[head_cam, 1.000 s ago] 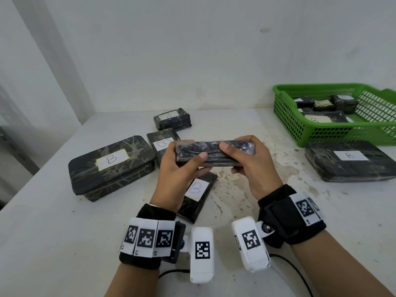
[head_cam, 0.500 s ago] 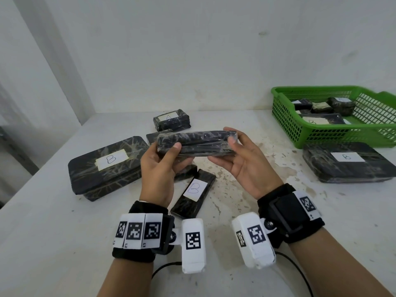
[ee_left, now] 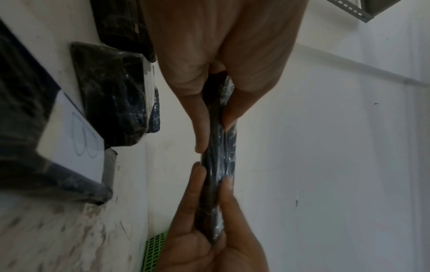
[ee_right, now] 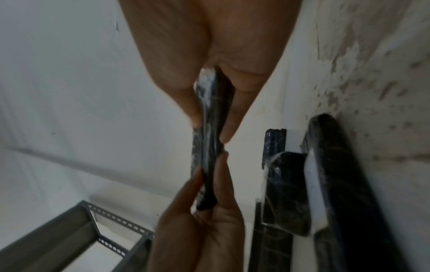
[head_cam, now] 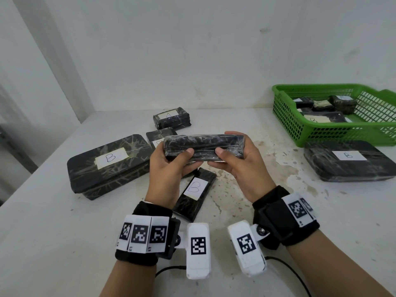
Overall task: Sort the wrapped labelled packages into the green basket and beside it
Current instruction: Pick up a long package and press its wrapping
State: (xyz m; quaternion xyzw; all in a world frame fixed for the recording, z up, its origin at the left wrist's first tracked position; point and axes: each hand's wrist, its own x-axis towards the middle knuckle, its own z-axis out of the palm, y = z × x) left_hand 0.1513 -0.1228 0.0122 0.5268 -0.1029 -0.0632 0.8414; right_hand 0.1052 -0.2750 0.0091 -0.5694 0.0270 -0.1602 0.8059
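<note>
Both hands hold one flat black wrapped package in the air above the middle of the desk, long side level. The left hand pinches its left end, thumb on the near face, fingers hidden behind. The right hand pinches the right end the same way, with fingertips showing over the top edge. No label shows on the face toward the head camera; a sliver of white peeks out under the lower edge by the right thumb, too small to read.

In the left wrist view the package appears edge-on, a thin dark strip between thumb and fingers of both hands. The right wrist view shows the same edge, blurred.

On the desk below lie:
- a slim package marked B, its far end hidden by the left hand;
- a large box marked B to the left;
- a smaller package behind the held one, its label mostly covered;
- a package farther back, label faint, seemingly A.

The green basket sits at far right, cut off by the frame edge, with several small wrapped packages inside; one reads B, the others are illegible. Just in front of it lies another large package marked B.
</note>
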